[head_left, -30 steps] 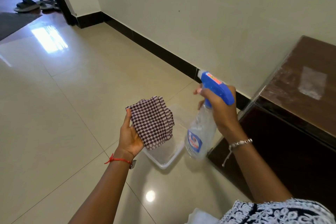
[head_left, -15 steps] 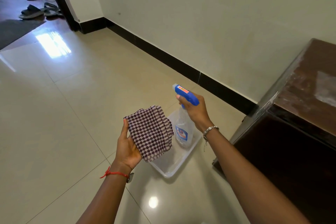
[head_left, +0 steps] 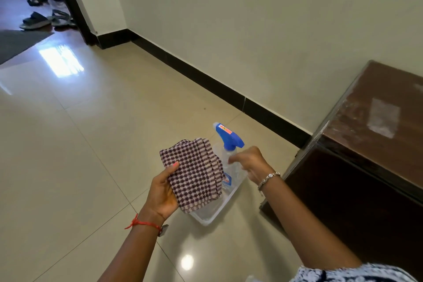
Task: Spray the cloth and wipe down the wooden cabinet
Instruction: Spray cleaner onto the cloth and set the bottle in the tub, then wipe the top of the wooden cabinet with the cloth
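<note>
My left hand [head_left: 162,192] grips a folded brown-and-white checked cloth [head_left: 194,171] in front of me, thumb on top. The spray bottle [head_left: 229,136], clear with a blue trigger head, stands upright in a clear plastic tray [head_left: 206,217] on the floor, partly hidden behind the cloth. Just right of the bottle's shoulder is my right hand [head_left: 249,162], blurred, its fingers loose and off the trigger head. The dark wooden cabinet [head_left: 366,144] stands at the right against the wall, its top dusty and streaked.
Glossy beige floor tiles [head_left: 80,155] spread to the left and ahead. A black skirting [head_left: 229,96] runs along the cream wall. Far at the top left, several sandals [head_left: 36,20] and a dark mat [head_left: 16,41] lie by a doorway.
My right hand lowered the spray bottle into the tray, stood it upright and came off its head. My left hand kept hold of the cloth.
</note>
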The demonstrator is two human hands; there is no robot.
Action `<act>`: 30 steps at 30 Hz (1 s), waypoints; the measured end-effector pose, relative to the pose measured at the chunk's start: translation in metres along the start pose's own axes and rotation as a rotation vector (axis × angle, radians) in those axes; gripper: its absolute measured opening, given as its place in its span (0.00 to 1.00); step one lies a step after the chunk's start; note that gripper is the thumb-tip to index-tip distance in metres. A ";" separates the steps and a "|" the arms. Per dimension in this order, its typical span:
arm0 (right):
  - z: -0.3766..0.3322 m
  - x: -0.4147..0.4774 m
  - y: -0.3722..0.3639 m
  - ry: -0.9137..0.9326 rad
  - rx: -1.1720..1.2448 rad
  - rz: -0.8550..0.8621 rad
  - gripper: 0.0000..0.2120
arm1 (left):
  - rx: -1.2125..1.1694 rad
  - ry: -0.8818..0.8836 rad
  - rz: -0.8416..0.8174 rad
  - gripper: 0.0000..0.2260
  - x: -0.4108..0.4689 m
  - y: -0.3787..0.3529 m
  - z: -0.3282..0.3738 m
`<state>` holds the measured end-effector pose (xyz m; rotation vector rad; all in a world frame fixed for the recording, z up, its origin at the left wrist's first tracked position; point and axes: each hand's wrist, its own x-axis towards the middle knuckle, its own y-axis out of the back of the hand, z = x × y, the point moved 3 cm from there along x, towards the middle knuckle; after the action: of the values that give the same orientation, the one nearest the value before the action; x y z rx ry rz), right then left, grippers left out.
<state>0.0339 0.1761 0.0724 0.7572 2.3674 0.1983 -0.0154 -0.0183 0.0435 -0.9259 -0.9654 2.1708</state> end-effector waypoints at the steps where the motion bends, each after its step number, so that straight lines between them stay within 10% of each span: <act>1: 0.003 -0.011 0.002 -0.098 -0.005 -0.038 0.20 | 0.010 0.007 -0.018 0.29 -0.004 -0.007 0.002; 8: -0.019 -0.082 0.019 0.034 0.303 -0.262 0.23 | 0.017 -0.003 -0.134 0.29 -0.023 -0.069 0.014; 21: -0.099 -0.209 0.151 0.361 0.284 0.106 0.14 | 0.203 0.191 -0.401 0.32 -0.019 -0.224 -0.010; 26: -0.125 -0.217 0.198 0.672 -0.725 0.798 0.16 | 0.388 0.031 -0.218 0.32 -0.001 -0.249 -0.020; 30: -0.087 -0.192 0.174 0.656 -1.070 0.605 0.13 | 0.419 0.020 -0.197 0.30 0.005 -0.253 -0.033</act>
<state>0.1830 0.2142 0.2984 0.8667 1.9862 2.0091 0.0636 0.1421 0.2256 -0.6218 -0.5325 2.0774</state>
